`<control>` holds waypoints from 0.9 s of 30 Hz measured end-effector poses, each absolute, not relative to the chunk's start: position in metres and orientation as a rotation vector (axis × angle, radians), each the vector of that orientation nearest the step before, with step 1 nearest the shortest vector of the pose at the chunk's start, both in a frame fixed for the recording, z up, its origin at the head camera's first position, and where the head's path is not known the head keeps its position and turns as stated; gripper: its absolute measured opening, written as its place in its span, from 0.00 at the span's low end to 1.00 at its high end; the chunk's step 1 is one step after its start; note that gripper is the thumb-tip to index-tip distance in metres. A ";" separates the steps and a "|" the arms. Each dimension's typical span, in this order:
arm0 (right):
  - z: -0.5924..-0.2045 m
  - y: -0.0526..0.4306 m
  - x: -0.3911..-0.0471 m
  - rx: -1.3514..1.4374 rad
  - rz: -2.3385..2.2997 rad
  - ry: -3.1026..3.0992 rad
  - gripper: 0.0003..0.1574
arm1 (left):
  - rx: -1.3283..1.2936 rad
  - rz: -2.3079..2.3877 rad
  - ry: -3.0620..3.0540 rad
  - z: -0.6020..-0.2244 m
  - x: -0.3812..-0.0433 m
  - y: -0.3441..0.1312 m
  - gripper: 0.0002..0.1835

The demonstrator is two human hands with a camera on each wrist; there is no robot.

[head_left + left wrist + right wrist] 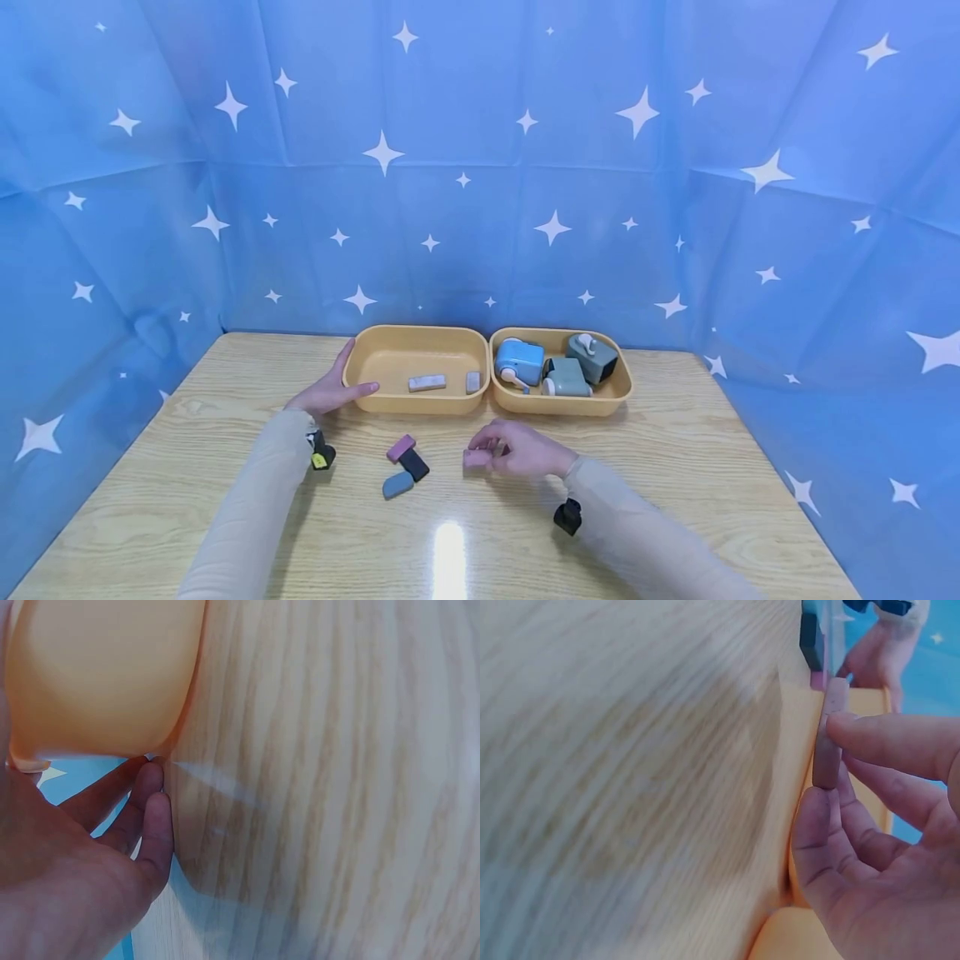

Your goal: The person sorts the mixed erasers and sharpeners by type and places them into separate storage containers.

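My left hand (328,392) grips the left end of a tan bin (405,403), with the thumb over its front rim; in the left wrist view the fingertips lie against the bin's lower edge. Inside are two whitish erasers (427,382). Between thumb and fingers, my right hand (525,448) pinches a pink eraser (828,750) close over the table. To its left lie another pink eraser (401,447), a black eraser (414,463) and a grey-blue eraser (397,485), grouped close together.
Beside the first bin, a second tan bin (555,406) contains a blue crank pencil sharpener (521,360) and two grey-green sharpeners (592,358). Both bins stand at the back of the wooden table (360,550), before a blue star-patterned curtain (465,208).
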State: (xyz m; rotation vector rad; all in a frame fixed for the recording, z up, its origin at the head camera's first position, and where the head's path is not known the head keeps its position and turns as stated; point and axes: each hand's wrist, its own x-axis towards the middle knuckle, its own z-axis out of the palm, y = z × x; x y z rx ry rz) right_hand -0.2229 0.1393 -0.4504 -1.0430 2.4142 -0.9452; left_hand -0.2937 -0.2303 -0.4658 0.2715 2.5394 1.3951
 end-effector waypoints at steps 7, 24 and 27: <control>-0.446 0.144 -0.228 -1.037 -0.941 2.436 0.17 | 0.270 1.418 2.513 -0.468 -0.295 -0.231 0.61; -0.429 0.147 -0.239 -1.076 -0.913 2.493 0.15 | 0.223 1.440 2.476 -0.469 -0.295 -0.230 0.63; -0.426 0.148 -0.241 -1.103 -0.912 2.505 0.14 | 0.209 1.437 2.475 -0.469 -0.295 -0.230 0.63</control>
